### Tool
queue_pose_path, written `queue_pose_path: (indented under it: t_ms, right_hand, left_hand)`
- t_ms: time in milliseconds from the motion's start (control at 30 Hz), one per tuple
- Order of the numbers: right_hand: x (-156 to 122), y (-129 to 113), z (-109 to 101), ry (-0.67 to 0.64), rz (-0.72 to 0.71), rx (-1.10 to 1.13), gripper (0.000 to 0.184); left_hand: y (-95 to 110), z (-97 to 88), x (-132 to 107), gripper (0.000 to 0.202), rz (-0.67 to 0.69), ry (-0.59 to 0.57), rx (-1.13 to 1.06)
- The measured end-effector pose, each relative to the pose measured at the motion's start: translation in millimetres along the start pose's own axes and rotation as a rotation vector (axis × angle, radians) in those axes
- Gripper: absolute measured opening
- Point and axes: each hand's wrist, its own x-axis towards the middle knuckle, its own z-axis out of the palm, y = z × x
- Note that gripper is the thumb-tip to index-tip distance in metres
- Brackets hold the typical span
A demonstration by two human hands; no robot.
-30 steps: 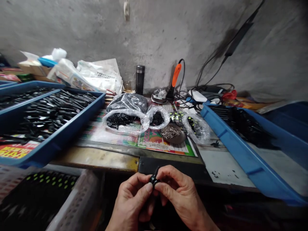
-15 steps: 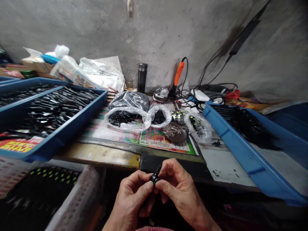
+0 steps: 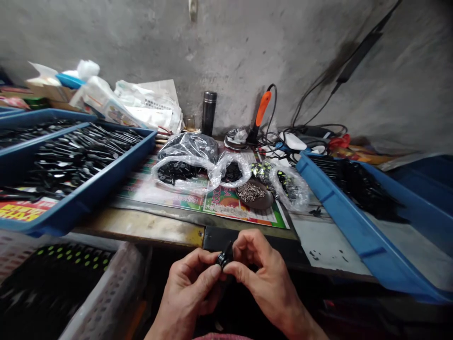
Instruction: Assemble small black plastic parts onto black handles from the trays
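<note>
Gripping black plastic part (image 3: 224,259) between hands (image 3: 187,288) (image 3: 271,283)

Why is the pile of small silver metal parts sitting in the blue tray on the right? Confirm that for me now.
No: the small silver metal parts are not in the blue tray. The head view shows them in a round dark dish on the printed paper sheet.

Dim, flat indoor light; deep shadow below the workbench (image 3: 141,226); curved, stretched wide-angle distortion toward the edges; slight overall softness; no harsh glare.
</note>
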Motion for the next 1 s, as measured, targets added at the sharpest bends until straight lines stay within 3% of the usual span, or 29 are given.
queue_pose_path:
  t_ms: [100,200,467,800,1000]
  right_hand:
    - [-7,4,6,0.064,-0.287,-0.249,0.013]
    - [-12,6,10,0.066,-0.436,-0.39,0.011]
    - [-11,7,12,0.099,-0.462,-0.481,0.01]
    - [-4,4,16,0.141,-0.494,-0.536,0.027]
    - [0,9,21,0.156,-0.562,-0.663,0.027]
  left_hand:
    - [-3,-1.6,-1,0.031,0.003,0.013,-0.004]
    - [-4,-2.6,-3,0.03,-0.001,0.022,0.001]
    - [-7,-1.7,-2,0.031,0.024,0.045,-0.001]
    - [-8,-4.8,-2,0.035,0.027,0.087,0.02]
    - [-8,-6.9,0,0.037,0.051,0.1,0.005]
